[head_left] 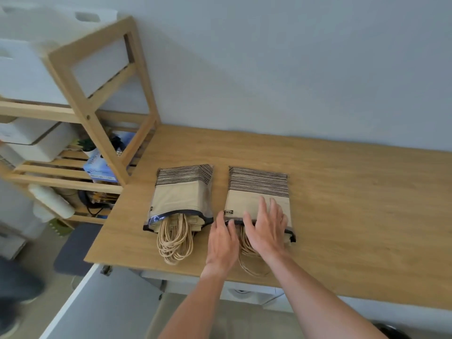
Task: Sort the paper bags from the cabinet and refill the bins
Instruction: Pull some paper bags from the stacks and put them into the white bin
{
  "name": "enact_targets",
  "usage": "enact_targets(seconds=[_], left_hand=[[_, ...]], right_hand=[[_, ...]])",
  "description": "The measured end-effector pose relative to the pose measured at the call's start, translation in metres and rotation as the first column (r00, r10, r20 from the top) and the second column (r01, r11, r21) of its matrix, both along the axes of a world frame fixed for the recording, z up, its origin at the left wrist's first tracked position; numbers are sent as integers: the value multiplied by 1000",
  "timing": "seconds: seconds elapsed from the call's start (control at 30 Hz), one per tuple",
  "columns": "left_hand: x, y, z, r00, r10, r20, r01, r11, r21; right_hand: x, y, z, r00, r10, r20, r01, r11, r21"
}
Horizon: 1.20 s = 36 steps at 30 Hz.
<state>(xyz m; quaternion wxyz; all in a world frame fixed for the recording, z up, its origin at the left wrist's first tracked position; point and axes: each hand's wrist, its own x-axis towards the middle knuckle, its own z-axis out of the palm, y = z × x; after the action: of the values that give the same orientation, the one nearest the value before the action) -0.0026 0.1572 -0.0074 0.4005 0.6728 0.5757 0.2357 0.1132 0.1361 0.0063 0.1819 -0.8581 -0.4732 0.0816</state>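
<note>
Two clear plastic packs of tan paper bags with black stripes lie side by side on the wooden tabletop. The left pack has its mouth toward me, and twisted paper handles spill out of it. My right hand lies flat with straight fingers on the near end of the right pack. My left hand touches that pack's near left corner at the dark opening edge; its fingertips are hidden, so I cannot tell if they pinch the edge. Handles of this pack show under both hands.
A wooden shelf unit stands at the left against the wall, with white bins, a blue box and small items. A white cabinet door is open below the table's left corner. A white appliance sits under the table.
</note>
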Motion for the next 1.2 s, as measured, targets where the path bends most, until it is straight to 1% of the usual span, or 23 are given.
enact_targets(seconds=[0.1,0.2,0.27,0.33,0.37,0.4,0.43,0.5,0.57,0.6,0.7,0.83,0.93,1.03,1.1,1.2], left_hand=[[-25,-1,3,998,55,44,-59,993,107],[-50,-1,14,998,37,60,-50,969,242],[-64,3,23,999,37,-7,-31,919,393],[-79,7,26,979,149,-141,-54,850,523],[-88,9,27,951,229,-208,-83,837,542],[-96,9,27,916,289,-277,-105,841,531],[-105,10,28,880,313,-357,-108,864,491],[-118,9,29,786,257,-562,-41,929,368],[-127,11,30,682,163,-713,65,957,282],[-131,13,29,648,134,-750,111,957,267],[-141,19,28,602,80,-795,174,958,228],[-152,31,30,588,52,-807,174,967,188],[-160,45,32,614,40,-788,184,964,192],[-168,53,31,637,53,-769,220,943,248],[-170,55,33,670,66,-740,264,910,320],[-170,57,30,704,37,-709,345,855,386]], right_hand=[[-25,-2,1,994,109,18,-109,994,25],[-42,-7,-3,977,204,62,-206,978,37],[-50,-8,-7,958,269,96,-274,960,50],[-60,-11,-6,935,333,122,-345,934,90],[-66,-14,-6,920,372,124,-384,918,93],[-73,-18,-5,901,416,121,-427,900,85],[-79,-21,-6,881,461,103,-469,880,71],[-90,-23,-6,864,503,32,-503,864,20],[-98,-19,-4,873,487,-28,-487,871,-56],[-103,-15,-4,879,474,-53,-476,874,-93],[-116,-3,-2,899,427,-95,-437,885,-159],[-132,12,-1,929,334,-159,-361,914,-188],[-144,23,0,943,284,-173,-315,930,-187],[-160,28,-2,957,250,-150,-276,943,-188],[-169,31,-6,966,229,-121,-244,960,-137],[-177,36,-7,975,156,-161,-164,986,-39]])
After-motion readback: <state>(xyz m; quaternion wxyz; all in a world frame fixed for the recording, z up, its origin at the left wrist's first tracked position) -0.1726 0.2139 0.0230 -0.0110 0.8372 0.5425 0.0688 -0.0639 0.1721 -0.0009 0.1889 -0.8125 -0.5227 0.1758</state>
